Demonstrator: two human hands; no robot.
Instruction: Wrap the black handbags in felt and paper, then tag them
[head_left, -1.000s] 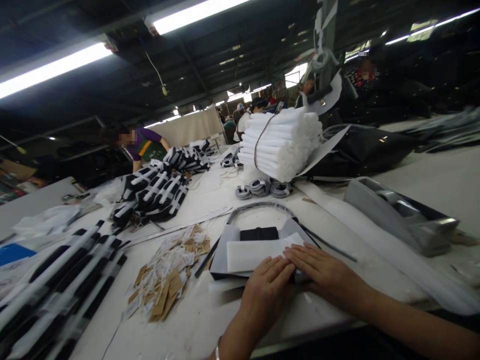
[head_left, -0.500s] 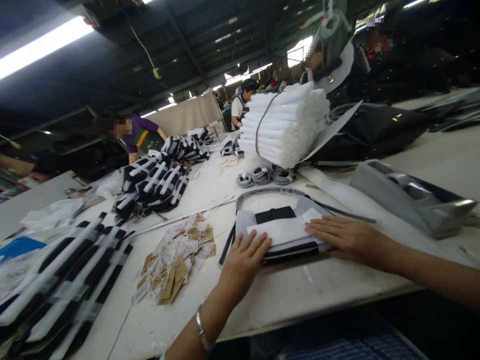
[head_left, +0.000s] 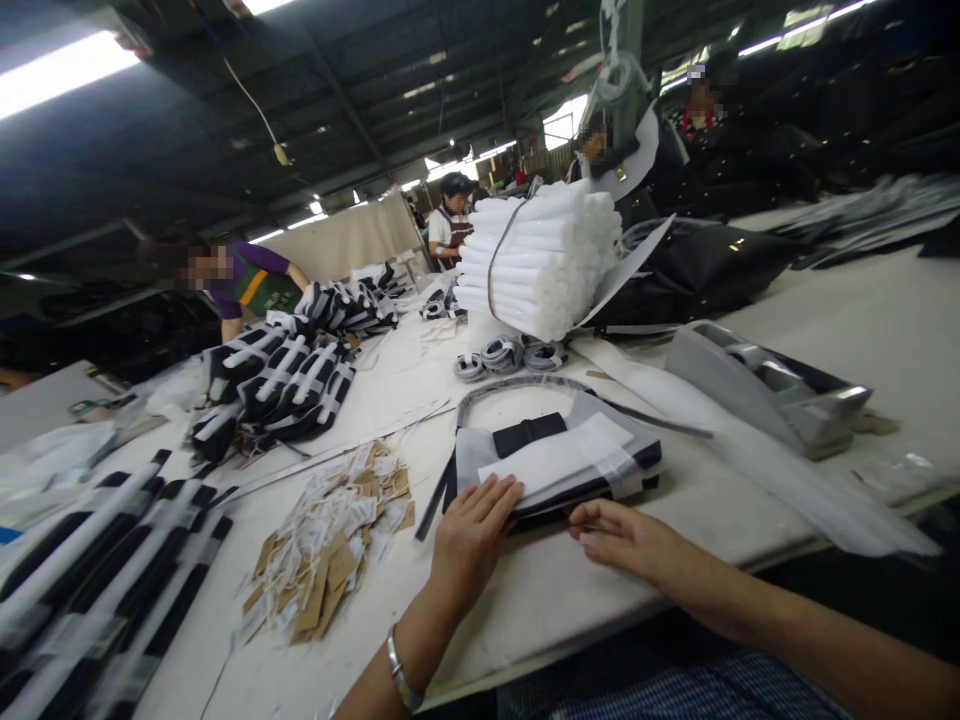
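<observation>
A black bag (head_left: 645, 462) wrapped in white foam sheet (head_left: 559, 458) lies flat on the white table (head_left: 555, 610), its grey-wrapped handle (head_left: 517, 383) looping away from me. My left hand (head_left: 476, 535) rests on the near left part of the bag and foam, fingers stretched out, a silver bangle on the wrist. Just off the bag's near edge, my right hand (head_left: 622, 537) is low over the table with its fingers loosely curved and apart, holding nothing. A thin dark strap (head_left: 671, 424) extends from the bag to the right.
Paper tags with strings (head_left: 330, 545) are heaped left of the bag. Wrapped black pieces (head_left: 112, 590) lie far left. Beyond are grey coils (head_left: 501, 353), a bundle of white rolls (head_left: 532, 260) and a grey tape dispenser (head_left: 750, 390). A person in purple (head_left: 259, 280) leans over another pile.
My right hand has left the top of the bag and moved down toward the table's near edge. My left hand still rests on the bag. The camera view has shifted.
</observation>
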